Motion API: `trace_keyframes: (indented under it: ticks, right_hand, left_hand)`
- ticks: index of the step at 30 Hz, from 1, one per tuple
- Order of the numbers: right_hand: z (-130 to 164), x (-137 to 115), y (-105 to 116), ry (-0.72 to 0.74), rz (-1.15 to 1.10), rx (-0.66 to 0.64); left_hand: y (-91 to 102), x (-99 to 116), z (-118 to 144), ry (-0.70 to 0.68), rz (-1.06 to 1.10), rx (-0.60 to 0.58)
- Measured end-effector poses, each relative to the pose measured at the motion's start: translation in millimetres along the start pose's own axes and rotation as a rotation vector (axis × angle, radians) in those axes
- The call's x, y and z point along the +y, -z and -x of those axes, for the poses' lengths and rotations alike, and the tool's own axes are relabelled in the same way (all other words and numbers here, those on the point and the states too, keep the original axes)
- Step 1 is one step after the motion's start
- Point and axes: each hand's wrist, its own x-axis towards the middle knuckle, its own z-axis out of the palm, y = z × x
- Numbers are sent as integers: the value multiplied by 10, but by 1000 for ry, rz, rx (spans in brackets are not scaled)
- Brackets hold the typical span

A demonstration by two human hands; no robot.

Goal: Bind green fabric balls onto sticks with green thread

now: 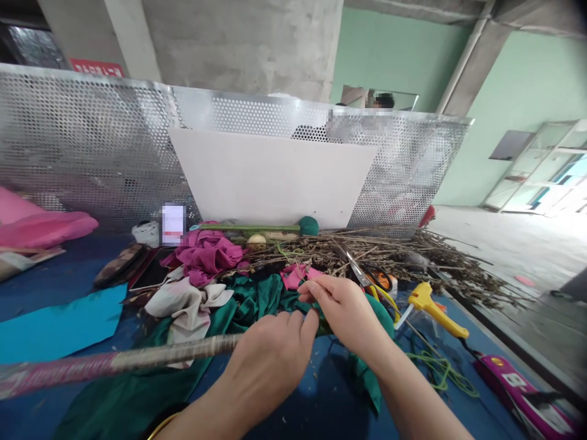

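Note:
My left hand is closed around the near end of a long stick wrapped in pink and pale tape, which runs off to the left. My right hand meets it at the stick's tip, fingers pinching green fabric against it. A small pink fabric scrap lies just beyond my fingers. The dark green cloth spreads under both hands across the blue table.
A pile of dry twigs lies behind, with scissors on it. A yellow glue gun and green wire sit to the right. Magenta and cream cloths, a cyan sheet and a perforated metal screen stand left and behind.

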Motion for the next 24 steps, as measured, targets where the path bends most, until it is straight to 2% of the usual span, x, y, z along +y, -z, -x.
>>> trace_keyframes:
  ticks: [4,8,17,20,24]
  right_hand:
    - [-10,-29,14,7,61,19]
    - [-14,-53,16,-13,110,0]
    - [-29,-17,17,-13,60,-27]
    - [22,-104,139,11,-17,11]
    - [126,-202,481,17,-49,42]
  left_hand:
    - [-16,8,5,-23,-44,95]
    - [-39,1,22,-55,-56,120]
    - [-30,-52,10,-48,-5,14]
    - [-30,-125,7,-6,57,-34]
    - [7,-269,15,124,161,-126]
